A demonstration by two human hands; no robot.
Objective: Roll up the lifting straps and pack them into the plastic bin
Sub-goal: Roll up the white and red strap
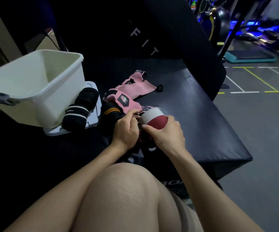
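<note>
A red and white rolled strap [153, 118] is held over the black padded bench [194, 114]. My right hand [166, 133] grips the roll from the right, thumb across its red part. My left hand [126, 130] pinches the strap's end at the roll's left side. Loose pink straps [132, 93] lie on the bench just beyond my hands. A white plastic bin [40, 87] stands at the left, tilted, with its inside showing bare. Black rolled straps with white stripes [81, 108] lie against the bin's right side on a white lid [93, 121].
A black strap with orange stripes [110, 113] lies left of my left hand. My bare knee [123, 198] fills the foreground. The bench's upright black back pad [143, 30] rises behind. Gym floor with painted lines [252, 84] and machines lie to the right.
</note>
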